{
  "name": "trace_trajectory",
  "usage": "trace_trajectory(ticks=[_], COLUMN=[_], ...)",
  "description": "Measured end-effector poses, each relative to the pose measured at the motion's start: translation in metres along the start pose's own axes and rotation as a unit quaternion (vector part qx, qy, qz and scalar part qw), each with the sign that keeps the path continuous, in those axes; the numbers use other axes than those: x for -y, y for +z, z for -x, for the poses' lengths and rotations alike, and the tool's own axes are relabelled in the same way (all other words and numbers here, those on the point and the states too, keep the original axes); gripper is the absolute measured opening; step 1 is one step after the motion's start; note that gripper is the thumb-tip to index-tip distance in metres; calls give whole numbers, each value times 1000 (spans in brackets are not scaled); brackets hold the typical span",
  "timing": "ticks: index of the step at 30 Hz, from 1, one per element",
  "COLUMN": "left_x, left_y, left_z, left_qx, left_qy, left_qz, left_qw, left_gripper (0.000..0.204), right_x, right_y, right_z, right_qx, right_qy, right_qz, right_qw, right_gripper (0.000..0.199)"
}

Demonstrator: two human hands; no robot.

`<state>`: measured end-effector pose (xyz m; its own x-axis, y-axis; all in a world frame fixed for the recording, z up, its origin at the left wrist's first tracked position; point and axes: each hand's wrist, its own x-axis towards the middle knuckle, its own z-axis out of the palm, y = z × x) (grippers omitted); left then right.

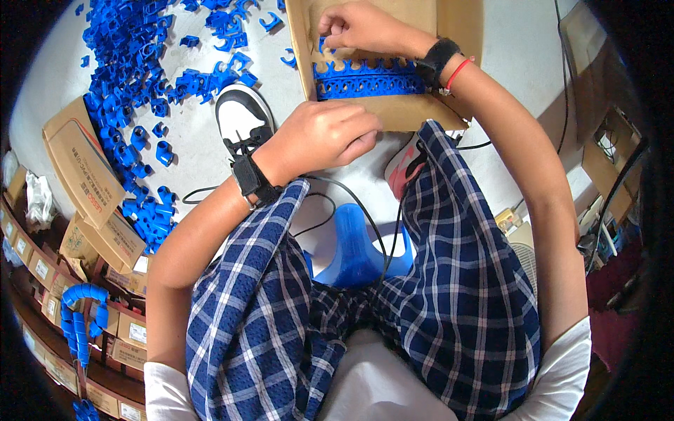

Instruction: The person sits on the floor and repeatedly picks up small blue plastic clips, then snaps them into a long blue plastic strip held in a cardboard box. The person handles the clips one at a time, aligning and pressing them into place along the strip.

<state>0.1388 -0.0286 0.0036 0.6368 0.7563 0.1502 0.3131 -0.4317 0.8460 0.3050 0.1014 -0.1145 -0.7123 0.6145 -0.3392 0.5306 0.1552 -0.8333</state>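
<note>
An open cardboard box (404, 109) lies on the floor in front of my feet, with a neat row of blue plastic clips (368, 78) packed inside. My right hand (361, 28) reaches into the box above the row, its fingers pinched at a blue clip at the row's left end. My left hand (326, 133) rests curled on the near left edge of the box; whether it holds anything is hidden. Both wrists carry black straps, and the right also has a red band.
A large heap of loose blue clips (140, 77) spreads over the floor at the upper left. Cardboard boxes (81, 165) stand along the left, with a chain of blue clips (77, 316) hanging there. A blue stool (358, 245) shows between my knees, with black cables (330, 203) beside it.
</note>
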Motion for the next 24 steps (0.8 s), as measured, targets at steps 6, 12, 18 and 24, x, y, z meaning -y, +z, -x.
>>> trace_trajectory(ticks=[6,12,18,24], left_x=[0,2,2,0], left_y=[-3,2,2,-3], left_z=[2,2,2,1], left_qx=[34,1,-6,29], left_qy=[-9,3,3,-3], left_qz=[-9,-8,-5,-14], left_qw=[999,1000,1000,999], left_gripper=[7,5,5,7], right_x=[27,22,18,21], right_y=[4,6,10,11], right_z=[16,8,8,9], right_qx=[-31,-44,-12,-12], right_qy=[1,2,-4,-19], right_qz=[97,57,61,66], right_qw=[995,997,998,998], right_gripper=[19,16,17,17])
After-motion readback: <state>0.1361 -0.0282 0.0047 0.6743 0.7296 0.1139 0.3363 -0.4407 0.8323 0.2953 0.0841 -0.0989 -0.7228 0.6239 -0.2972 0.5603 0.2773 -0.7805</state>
